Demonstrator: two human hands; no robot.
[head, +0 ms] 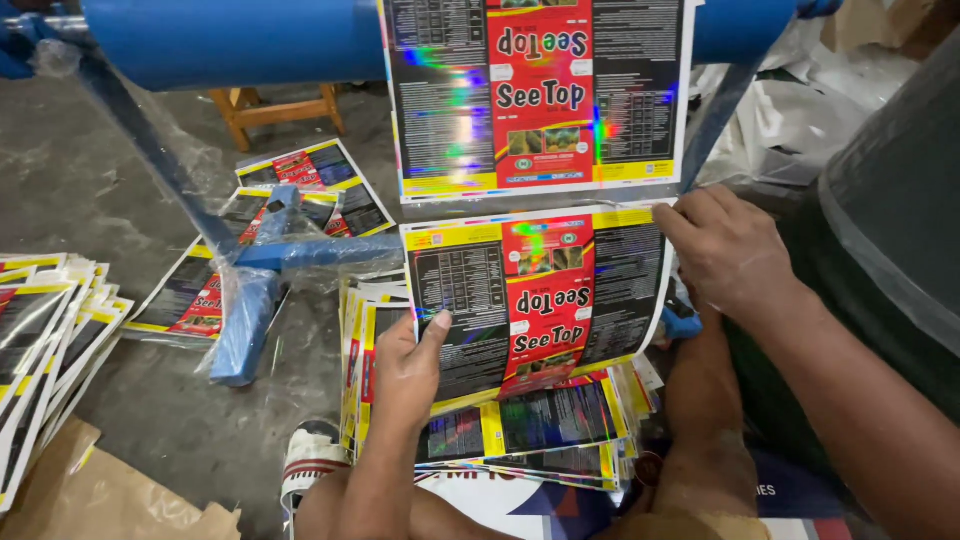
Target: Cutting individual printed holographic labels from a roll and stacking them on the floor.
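Observation:
My left hand [408,372] grips the lower left edge of a glossy label sheet [540,300], black with a red centre panel and yellow borders. Fingers closed on the sheet's upper right corner, my right hand [728,252] holds it there. The sheet hangs just below a strip of the same printed labels [540,95] that comes down from a blue roller [230,40]. Under the held sheet lies a messy pile of cut label sheets [520,430] on the floor between my legs.
Another stack of label sheets [45,330] lies at the left. Loose sheets [300,185] are scattered under the blue metal stand [250,300]. A wooden stool [280,105] stands behind. Brown paper [90,495] lies at the lower left, crumpled plastic [800,120] at the right.

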